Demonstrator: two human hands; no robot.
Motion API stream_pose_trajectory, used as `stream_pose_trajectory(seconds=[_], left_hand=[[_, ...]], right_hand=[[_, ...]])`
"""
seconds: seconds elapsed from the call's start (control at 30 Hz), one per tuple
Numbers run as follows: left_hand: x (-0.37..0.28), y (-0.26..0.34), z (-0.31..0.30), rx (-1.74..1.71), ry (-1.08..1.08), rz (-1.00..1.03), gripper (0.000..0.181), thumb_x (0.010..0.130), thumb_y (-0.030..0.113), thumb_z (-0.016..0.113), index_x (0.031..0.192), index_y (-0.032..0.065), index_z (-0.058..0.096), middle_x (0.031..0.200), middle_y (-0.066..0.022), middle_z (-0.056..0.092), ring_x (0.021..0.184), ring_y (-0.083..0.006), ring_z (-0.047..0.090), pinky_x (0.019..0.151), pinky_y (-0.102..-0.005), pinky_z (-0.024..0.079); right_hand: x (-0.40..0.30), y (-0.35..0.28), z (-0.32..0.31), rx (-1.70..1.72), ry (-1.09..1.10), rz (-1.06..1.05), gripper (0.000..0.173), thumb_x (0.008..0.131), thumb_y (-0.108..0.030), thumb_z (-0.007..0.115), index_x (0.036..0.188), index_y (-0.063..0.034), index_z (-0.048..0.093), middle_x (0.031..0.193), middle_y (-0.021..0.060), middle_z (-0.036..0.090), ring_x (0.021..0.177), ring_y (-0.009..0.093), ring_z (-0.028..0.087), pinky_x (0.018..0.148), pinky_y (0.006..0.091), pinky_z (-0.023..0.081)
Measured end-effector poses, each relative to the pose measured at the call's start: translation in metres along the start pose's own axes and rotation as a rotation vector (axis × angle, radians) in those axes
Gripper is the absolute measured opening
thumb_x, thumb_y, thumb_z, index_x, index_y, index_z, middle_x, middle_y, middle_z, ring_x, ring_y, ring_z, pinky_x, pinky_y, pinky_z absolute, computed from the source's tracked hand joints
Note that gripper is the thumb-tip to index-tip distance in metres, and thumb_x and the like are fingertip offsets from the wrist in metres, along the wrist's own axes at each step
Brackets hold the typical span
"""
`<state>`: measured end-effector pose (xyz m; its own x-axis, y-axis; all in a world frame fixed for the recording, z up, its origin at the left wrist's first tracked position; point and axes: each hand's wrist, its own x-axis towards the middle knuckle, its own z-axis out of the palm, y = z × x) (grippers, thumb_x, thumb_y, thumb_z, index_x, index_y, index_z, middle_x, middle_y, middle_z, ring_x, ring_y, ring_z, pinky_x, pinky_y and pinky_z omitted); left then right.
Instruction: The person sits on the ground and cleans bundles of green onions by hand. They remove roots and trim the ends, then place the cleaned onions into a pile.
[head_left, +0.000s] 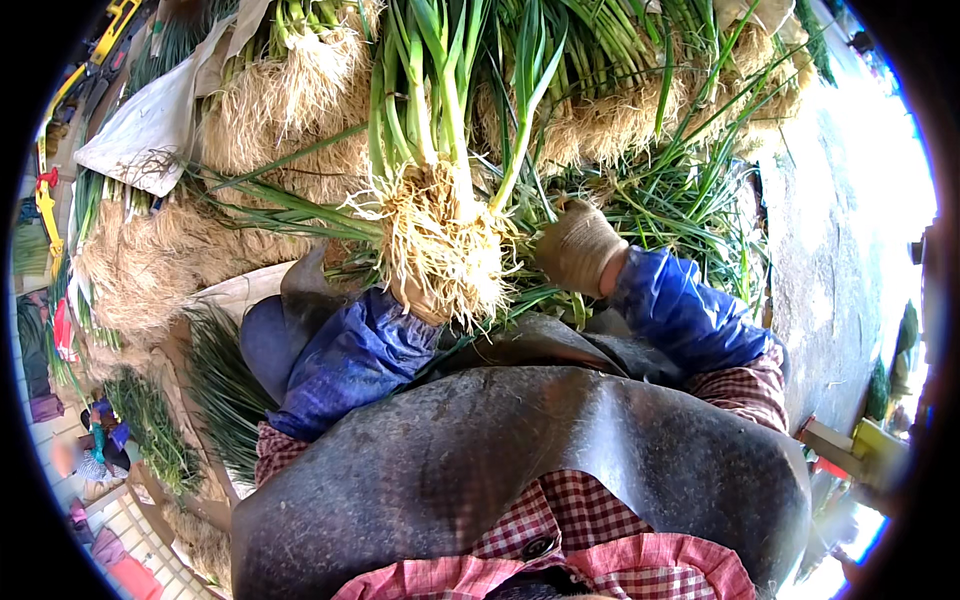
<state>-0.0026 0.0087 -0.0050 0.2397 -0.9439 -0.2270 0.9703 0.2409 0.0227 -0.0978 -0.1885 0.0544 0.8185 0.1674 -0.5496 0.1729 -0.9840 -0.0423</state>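
Observation:
A bunch of green onions stands upright before me, its pale tangled roots toward me and its green stalks pointing away. My left hand grips it from beneath; the roots cover most of that hand. To the right of the bunch is my right hand, in a beige work glove, with its back toward the camera. Its curled fingers touch loose green leaves, but their tips are hidden. One stalk leans outward from the bunch, close to the right hand.
Rooty onion bundles are stacked ahead and to the left. A white sheet partly covers the left stack. My dark apron spans my lap. Concrete floor lies right. Another person is at far left.

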Motion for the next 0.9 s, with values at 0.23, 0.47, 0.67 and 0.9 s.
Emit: stream_pose_trajectory(seconds=[0.23, 0.47, 0.67, 0.9], left_hand=[[0.002, -0.005, 0.003, 1.159, 0.199, 0.296, 0.039, 0.089, 0.036, 0.055, 0.113, 0.0054, 0.055, 0.089, -0.0080, 0.059, 0.078, -0.0270, 0.055, 0.069, -0.0405, 0.046], [0.007, -0.021, 0.001, 0.441, -0.046, 0.330, 0.061, 0.096, 0.050, 0.051, 0.140, 0.0092, 0.041, 0.133, -0.0099, 0.053, 0.118, -0.0238, 0.053, 0.099, -0.0411, 0.046], [0.009, -0.034, -0.018, 0.686, -0.011, 0.340, 0.040, 0.095, 0.012, 0.060, 0.133, 0.0019, 0.049, 0.126, -0.0096, 0.058, 0.113, -0.0191, 0.057, 0.100, -0.0337, 0.049], [0.049, -0.074, -0.015, 0.355, -0.261, 0.137, 0.040, 0.101, 0.017, 0.041, 0.139, 0.0042, 0.041, 0.138, -0.0141, 0.048, 0.121, -0.0254, 0.051, 0.107, -0.0374, 0.040]], right_hand=[[0.002, 0.076, 0.052, 0.620, 0.467, 0.019, 0.073, 0.088, -0.024, 0.067, 0.149, -0.0092, 0.031, 0.149, 0.0136, 0.040, 0.134, 0.027, 0.045, 0.106, 0.0398, 0.042], [0.004, 0.008, 0.005, 1.958, 0.579, -0.051, 0.051, 0.095, -0.038, 0.061, 0.130, -0.0017, 0.054, 0.113, 0.0068, 0.066, 0.096, 0.015, 0.062, 0.083, 0.0288, 0.051], [-0.003, 0.000, 0.041, 2.099, 0.752, 0.216, 0.043, 0.096, -0.038, 0.060, 0.115, -0.0006, 0.059, 0.086, 0.0033, 0.063, 0.074, 0.010, 0.061, 0.066, 0.0245, 0.050], [-0.036, -0.049, 0.026, 1.817, 0.840, -0.102, 0.107, 0.083, -0.011, 0.075, 0.153, -0.0094, -0.005, 0.140, 0.0113, 0.046, 0.123, 0.020, 0.048, 0.101, 0.0338, 0.043]])
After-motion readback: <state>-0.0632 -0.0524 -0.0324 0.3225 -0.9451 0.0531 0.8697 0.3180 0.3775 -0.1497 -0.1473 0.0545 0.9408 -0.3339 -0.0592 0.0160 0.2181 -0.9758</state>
